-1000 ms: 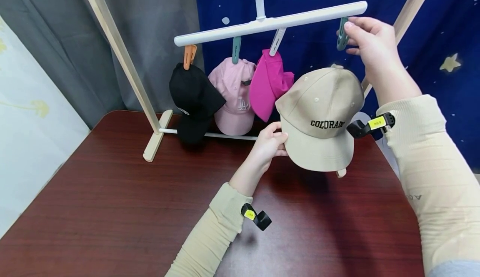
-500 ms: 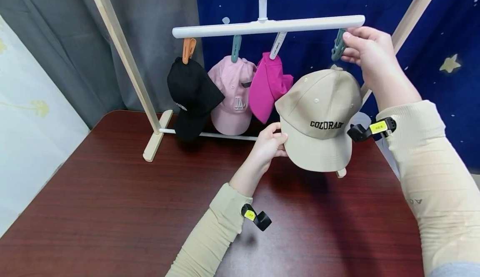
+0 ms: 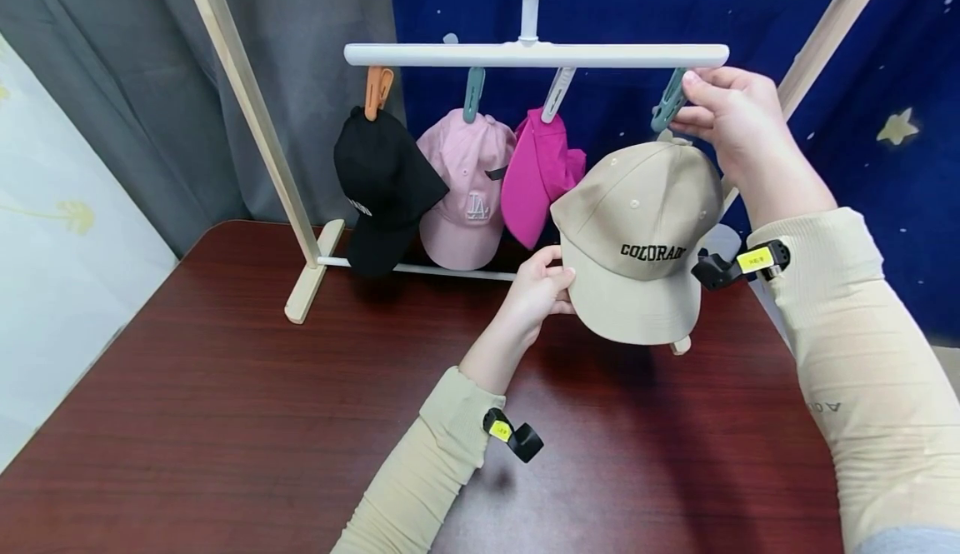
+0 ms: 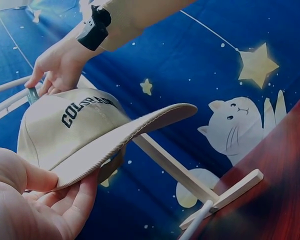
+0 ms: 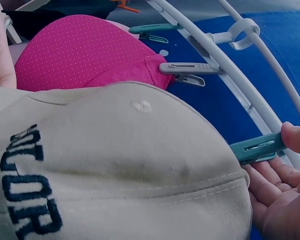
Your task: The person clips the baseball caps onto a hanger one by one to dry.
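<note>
My left hand [image 3: 534, 291] pinches the brim edge of a beige baseball cap [image 3: 641, 212] lettered in dark thread, thumb on top and fingers beneath in the left wrist view. With thumb and fingers, my right hand [image 3: 738, 117] pinches a teal clothespin [image 3: 670, 100] at the right end of a white hanger bar [image 3: 600, 56]. The pin's lower tip is right at the cap's crown, overlapping its edge in the right wrist view. Left along the bar, other clips hold a black cap [image 3: 382, 179], a light pink cap [image 3: 465, 196] and a magenta cap [image 3: 536, 175].
A wooden rack with a left post [image 3: 247, 104] and a right post [image 3: 832, 25] stands on the dark red table [image 3: 262, 421]. Its low white rod [image 3: 450, 272] crosses behind the hanging caps. Blue starry cloth [image 3: 900, 196] and a grey curtain [image 3: 315, 54] hang behind.
The hanger bar has swung from tilted to level, its right end coming down with my right hand and the teal clothespin toward the beige cap's crown. My left hand has barely moved.
</note>
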Demonstrator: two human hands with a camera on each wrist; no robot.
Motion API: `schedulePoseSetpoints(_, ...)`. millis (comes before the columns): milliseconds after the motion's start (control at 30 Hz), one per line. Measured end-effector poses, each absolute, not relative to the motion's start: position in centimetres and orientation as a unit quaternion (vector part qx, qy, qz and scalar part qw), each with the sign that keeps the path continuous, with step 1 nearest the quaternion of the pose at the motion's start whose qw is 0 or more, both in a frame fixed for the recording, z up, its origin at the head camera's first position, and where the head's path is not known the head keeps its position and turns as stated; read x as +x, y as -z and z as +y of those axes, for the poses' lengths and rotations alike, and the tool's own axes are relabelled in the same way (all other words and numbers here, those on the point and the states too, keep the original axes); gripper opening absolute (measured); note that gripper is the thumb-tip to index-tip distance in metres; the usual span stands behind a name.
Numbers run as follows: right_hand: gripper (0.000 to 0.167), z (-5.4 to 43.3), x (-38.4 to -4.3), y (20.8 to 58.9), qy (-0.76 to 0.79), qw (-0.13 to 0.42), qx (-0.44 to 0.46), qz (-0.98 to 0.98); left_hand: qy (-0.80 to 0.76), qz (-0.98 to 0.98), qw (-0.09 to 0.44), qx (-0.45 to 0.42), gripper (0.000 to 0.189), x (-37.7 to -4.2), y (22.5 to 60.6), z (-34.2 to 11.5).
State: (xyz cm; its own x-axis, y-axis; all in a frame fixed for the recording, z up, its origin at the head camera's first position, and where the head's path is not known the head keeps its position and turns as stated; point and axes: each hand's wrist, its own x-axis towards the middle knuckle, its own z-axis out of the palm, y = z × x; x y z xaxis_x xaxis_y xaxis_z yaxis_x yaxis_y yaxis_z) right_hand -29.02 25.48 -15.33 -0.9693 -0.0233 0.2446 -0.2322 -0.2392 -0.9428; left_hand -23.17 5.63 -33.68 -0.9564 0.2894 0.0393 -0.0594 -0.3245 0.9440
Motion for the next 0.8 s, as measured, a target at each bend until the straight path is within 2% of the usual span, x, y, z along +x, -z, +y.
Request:
schedulePoseSetpoints(333, 0.015, 24.99, -28.89, 15.55, -0.795, 0.050, 0.074, -0.600, -0.806, 0.573, 0.106, 0.101, 0.026, -23.22, 33.65, 5.44)
schedulePoseSetpoints(800, 0.010, 24.69, -28.87, 16.00, -0.780, 0.107, 0.042, -0.616, -0.806, 0.575, 0.095, 0.104, 0.026, -23.04, 33.65, 5.41)
